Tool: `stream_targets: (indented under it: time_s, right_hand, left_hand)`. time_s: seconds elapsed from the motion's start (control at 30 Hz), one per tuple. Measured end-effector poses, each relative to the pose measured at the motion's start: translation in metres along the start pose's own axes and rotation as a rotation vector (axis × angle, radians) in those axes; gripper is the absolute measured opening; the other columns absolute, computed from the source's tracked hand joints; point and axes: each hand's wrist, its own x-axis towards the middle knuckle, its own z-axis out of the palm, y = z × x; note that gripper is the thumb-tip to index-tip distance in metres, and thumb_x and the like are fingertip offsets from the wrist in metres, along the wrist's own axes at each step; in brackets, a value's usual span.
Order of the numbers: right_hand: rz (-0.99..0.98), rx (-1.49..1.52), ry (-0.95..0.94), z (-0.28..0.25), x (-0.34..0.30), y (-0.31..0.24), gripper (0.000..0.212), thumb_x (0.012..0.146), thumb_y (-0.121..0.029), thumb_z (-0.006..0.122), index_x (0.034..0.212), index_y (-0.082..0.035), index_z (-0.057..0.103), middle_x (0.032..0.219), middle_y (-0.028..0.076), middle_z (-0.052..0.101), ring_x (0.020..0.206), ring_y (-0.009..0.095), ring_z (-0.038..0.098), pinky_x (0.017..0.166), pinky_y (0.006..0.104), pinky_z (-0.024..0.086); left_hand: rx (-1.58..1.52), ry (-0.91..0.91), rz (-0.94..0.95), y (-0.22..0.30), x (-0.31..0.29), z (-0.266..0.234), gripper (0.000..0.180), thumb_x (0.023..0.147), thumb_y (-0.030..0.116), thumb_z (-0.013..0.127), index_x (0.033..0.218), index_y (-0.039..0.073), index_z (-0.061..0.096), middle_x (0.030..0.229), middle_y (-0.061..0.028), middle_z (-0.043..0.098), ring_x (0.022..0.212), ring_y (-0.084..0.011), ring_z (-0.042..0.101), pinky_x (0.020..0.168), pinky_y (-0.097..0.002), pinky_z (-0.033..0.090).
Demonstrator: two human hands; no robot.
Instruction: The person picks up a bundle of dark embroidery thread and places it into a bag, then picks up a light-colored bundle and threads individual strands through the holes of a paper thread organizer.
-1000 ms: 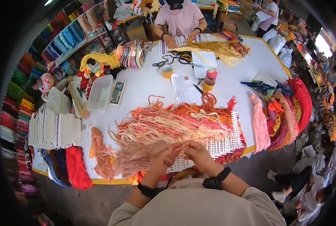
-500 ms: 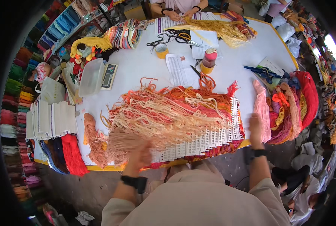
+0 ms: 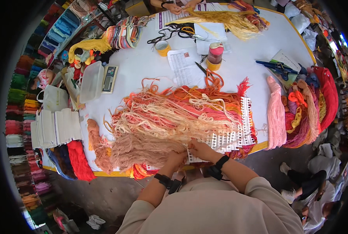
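A wide heap of embroidery threads (image 3: 170, 113) in coral, orange and cream lies in front of me. Its ends run to white perforated cards (image 3: 244, 117) along the right and near side. Over the near left part spreads a dusty-pink thread bundle (image 3: 142, 150). My left hand (image 3: 176, 159) is closed at the right end of that bundle, partly over its strands. Close beside it, my right hand (image 3: 201, 150) pinches at the same strands above a white card (image 3: 193, 158). Fingertips of both hands are partly hidden. Fine loose strands trail rightward past my right hand.
Pink, red and mixed skeins (image 3: 276, 115) hang at the right edge near a blue clipboard tool (image 3: 279, 69). Stacked white cards (image 3: 57, 126), a clear plastic box (image 3: 92, 82) and a scale (image 3: 109, 80) stand left. A co-worker's hands (image 3: 180, 7) work at the far side.
Both hands have come together at the table's near edge. My right hand has moved left from beside the pink skein; my left hand has shifted right along the dusty-pink bundle.
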Motion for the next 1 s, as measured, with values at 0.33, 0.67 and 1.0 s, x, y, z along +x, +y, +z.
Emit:
stream_targets:
  time_s: [0.33,0.67,1.0]
  right_hand:
    - [0.085,0.149,-0.109,0.001,0.007,0.012,0.017,0.09,-0.018,0.058,0.1,-0.006,0.052,0.074,0.006,0.061,0.064,0.016,0.06,0.057,0.0311,0.048]
    - [0.3,0.543,-0.146,-0.015,-0.007,-0.021,0.03,0.088,-0.018,0.066,0.113,-0.005,0.058,0.086,0.002,0.063,0.074,0.009,0.056,0.062,0.0225,0.044]
    - [0.284,0.588,-0.132,-0.009,0.002,-0.021,0.026,0.089,-0.021,0.067,0.108,-0.005,0.061,0.082,-0.001,0.06,0.07,0.008,0.052,0.061,0.0204,0.04]
  left_hand:
    - [-0.213,-0.043,0.043,0.008,-0.026,-0.029,0.009,0.086,0.013,0.061,0.085,0.005,0.065,0.063,-0.0032,0.059,0.048,-0.012,0.053,0.043,-0.0265,0.04]
    - [0.294,-0.211,0.108,0.017,-0.019,-0.002,0.019,0.088,0.023,0.061,0.091,0.006,0.068,0.077,-0.0026,0.067,0.06,-0.0101,0.056,0.051,-0.0254,0.045]
    - [0.54,-0.196,0.223,0.006,-0.011,-0.008,0.027,0.091,0.028,0.058,0.086,0.003,0.066,0.074,-0.0081,0.066,0.065,-0.0179,0.063,0.057,-0.0339,0.048]
